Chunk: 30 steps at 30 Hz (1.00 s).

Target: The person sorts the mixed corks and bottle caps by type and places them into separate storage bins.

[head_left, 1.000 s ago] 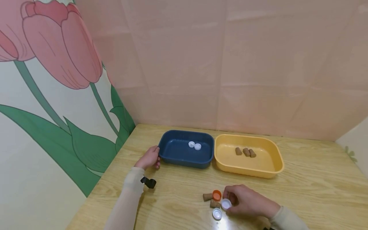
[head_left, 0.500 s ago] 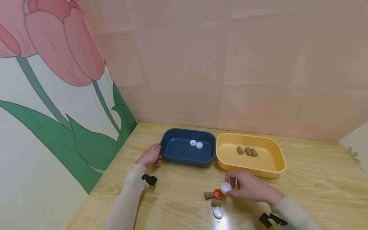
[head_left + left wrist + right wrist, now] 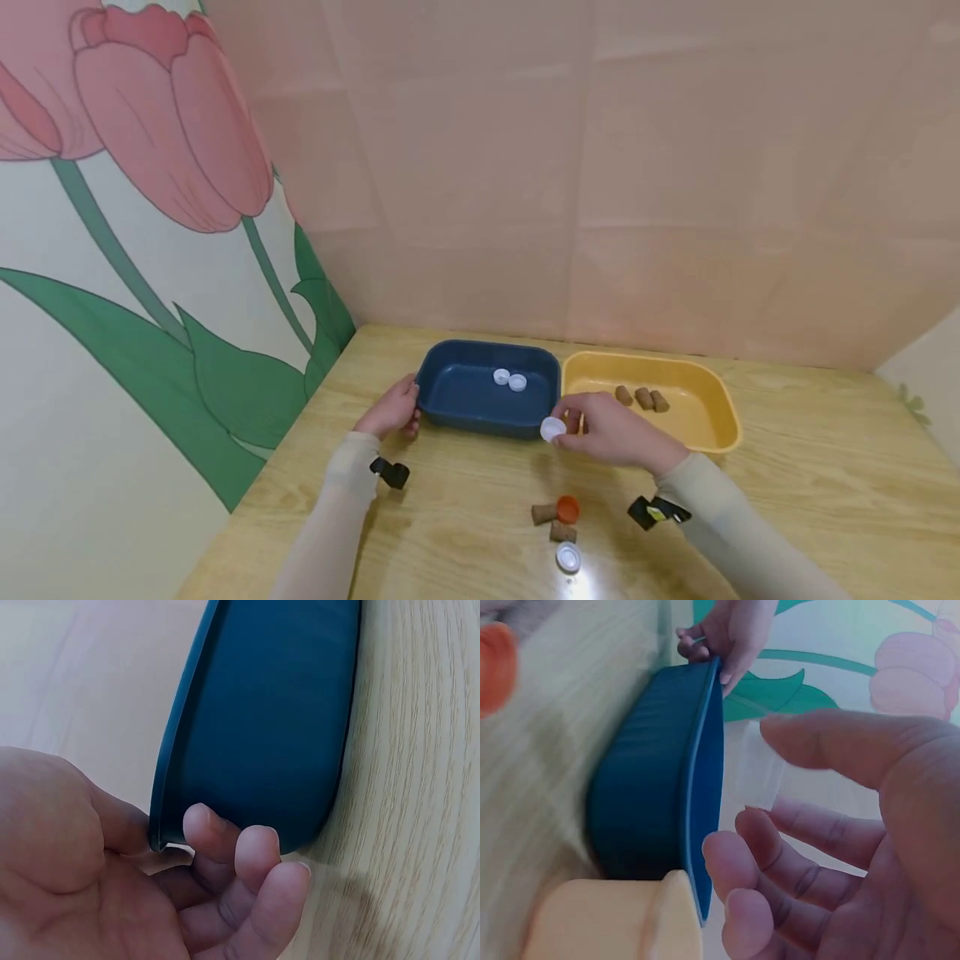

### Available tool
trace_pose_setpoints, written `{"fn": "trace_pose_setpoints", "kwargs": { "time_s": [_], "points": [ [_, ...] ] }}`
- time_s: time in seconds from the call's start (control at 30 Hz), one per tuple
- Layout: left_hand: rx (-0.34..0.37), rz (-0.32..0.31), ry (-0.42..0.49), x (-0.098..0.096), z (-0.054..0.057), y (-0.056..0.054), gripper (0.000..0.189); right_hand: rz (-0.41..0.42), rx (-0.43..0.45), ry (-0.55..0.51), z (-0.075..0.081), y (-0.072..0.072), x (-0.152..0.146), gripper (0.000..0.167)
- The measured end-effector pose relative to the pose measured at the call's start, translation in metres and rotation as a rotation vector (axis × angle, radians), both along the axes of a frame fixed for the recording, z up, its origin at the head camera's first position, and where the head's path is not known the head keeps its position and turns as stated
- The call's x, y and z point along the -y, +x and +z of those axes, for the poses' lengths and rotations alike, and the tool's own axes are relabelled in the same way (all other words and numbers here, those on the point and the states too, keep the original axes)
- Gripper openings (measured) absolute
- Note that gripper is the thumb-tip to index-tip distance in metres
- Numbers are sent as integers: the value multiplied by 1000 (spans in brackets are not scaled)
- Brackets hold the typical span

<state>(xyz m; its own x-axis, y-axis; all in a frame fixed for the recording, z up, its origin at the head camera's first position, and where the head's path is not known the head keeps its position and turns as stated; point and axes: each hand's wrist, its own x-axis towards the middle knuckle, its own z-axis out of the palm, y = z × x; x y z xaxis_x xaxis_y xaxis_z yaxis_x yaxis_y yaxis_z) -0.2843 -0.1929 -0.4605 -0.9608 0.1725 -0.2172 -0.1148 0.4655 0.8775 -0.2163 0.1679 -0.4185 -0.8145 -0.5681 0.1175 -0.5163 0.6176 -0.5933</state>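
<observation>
My left hand grips the left end of a blue plastic tray. In the left wrist view its thumb goes over the rim and its fingers curl against the outer wall. Between thumb and fingertips, my right hand pinches a white bottle cap, held up by the blue tray's near right corner. The right wrist view shows this cap from the side, pale and blurred. Two white bottle caps lie inside the blue tray.
A yellow tray with several corks adjoins the blue one, partly covered by my right hand. Nearer on the wooden table lie an orange bottle cap, two corks and a white cap. A wall stands behind.
My right hand has lifted the white bottle cap off the table and carried it forward and left to the blue tray's corner. My left hand stays on the tray.
</observation>
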Motion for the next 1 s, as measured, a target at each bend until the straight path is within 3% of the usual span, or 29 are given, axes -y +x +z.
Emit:
{"fn": "trace_pose_setpoints", "kwargs": {
  "time_s": [0.17,0.53,0.8,1.0],
  "points": [
    [-3,37,6,-2,-1,0,54,-43,4,37,10,-24,17,17],
    [-31,38,-84,-5,1,-1,54,-54,59,161,29,-78,55,25],
    [-29,34,-62,-3,-1,-2,54,-99,76,260,27,-100,82,24],
    [-43,30,-61,-4,-2,-3,54,-128,158,295,18,-112,91,25]
  ]
}}
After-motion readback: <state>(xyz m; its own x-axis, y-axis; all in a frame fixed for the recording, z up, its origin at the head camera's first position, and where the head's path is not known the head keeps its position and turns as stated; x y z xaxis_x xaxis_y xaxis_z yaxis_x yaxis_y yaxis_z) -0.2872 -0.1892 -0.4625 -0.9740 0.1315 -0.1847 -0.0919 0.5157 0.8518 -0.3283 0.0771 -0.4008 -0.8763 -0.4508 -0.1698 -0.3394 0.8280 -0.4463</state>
